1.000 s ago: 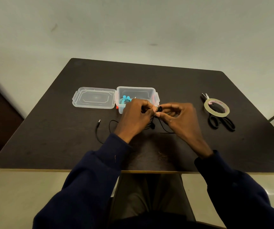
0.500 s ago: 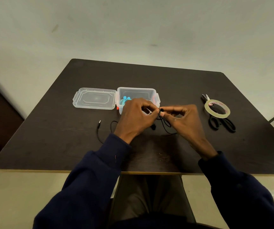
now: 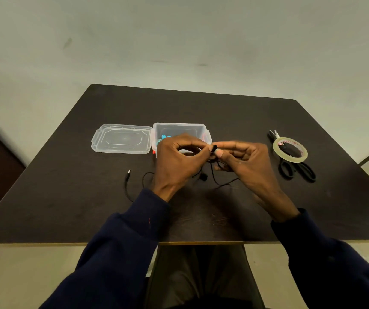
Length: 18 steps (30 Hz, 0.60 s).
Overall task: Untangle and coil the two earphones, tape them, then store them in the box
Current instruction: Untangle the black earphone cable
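Observation:
A black earphone trails loose over the dark table; its plug lies to the left and one earbud hangs below my hands. My left hand and my right hand meet in front of the box, both pinching the black cable near the other earbud. Behind them stands the clear plastic box, open, with a blue earphone inside, partly hidden by my left hand.
The box's clear lid lies flat to its left. At the right, a roll of clear tape rests on black scissors. The table's near edge runs just below my sleeves.
My hands have risen slightly and drawn closer together on the cable, and the loop under my right hand has shifted. Box, tape and scissors have not moved.

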Each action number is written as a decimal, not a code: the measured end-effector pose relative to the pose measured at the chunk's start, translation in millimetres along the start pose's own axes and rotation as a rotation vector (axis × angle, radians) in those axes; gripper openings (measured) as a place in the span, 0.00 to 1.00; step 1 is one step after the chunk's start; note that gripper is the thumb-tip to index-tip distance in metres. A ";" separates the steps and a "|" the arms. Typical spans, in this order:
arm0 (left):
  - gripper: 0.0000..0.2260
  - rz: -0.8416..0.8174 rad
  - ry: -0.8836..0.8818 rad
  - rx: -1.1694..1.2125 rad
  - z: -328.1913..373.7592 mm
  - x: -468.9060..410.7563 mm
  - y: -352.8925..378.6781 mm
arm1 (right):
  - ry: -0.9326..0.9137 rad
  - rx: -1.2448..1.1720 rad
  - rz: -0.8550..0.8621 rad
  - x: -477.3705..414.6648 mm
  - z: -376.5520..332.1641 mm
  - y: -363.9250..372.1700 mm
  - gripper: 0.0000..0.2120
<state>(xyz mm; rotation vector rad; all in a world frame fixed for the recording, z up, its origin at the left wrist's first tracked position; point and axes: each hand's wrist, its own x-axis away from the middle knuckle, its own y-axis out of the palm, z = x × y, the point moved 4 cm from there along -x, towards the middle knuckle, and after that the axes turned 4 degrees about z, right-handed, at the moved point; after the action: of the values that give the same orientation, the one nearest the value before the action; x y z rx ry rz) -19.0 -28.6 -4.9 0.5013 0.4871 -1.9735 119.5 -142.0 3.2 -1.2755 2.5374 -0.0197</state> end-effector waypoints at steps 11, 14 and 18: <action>0.01 0.001 -0.062 0.101 2.0 -1.6 0.7 | -0.082 0.104 0.021 -2.2 -11.3 1.9 0.10; 0.02 -0.011 0.005 0.048 3.7 -1.4 0.7 | -0.122 0.156 0.039 -0.6 -11.2 3.8 0.10; 0.03 0.028 -0.022 0.057 1.5 1.0 3.4 | -0.287 0.352 0.078 3.2 -19.6 7.0 0.09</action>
<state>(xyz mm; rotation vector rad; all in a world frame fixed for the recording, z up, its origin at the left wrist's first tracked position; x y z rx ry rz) -16.5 -31.5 -4.6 0.5185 0.4085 -1.9687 106.9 -142.7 20.1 -0.9655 2.2143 -0.2384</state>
